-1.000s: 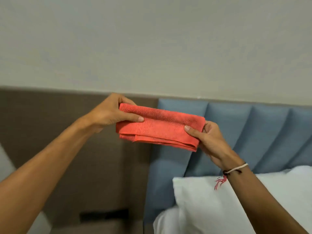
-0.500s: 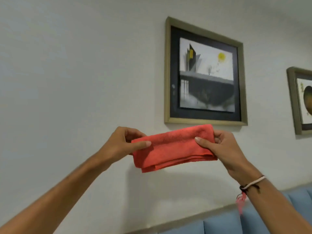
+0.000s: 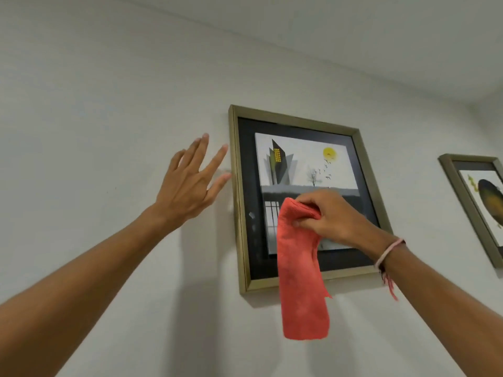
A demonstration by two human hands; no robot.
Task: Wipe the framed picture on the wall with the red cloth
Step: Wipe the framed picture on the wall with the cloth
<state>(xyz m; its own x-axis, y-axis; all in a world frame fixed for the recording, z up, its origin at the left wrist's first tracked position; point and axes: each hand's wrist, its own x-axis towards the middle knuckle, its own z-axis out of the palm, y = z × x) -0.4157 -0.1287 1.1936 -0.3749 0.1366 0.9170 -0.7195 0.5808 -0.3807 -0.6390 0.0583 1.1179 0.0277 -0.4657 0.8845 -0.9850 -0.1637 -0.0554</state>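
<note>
One red cloth (image 3: 300, 270), soft and nubbly, hangs long from the right hand (image 3: 326, 217), bunched in its clenched fingers before the framed picture (image 3: 296, 197), a rectangular gilt-edged frame on the pale wall (image 3: 109, 104). The left hand (image 3: 187, 186) is empty, fingers spread, just left of the frame.

Soft even light, faint wall shadows, wide-angle edge distortion

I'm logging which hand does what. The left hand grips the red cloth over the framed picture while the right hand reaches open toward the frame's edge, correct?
Hands are swapped. In the head view the right hand grips the red cloth over the framed picture; the left hand reaches open toward the frame's edge.
</note>
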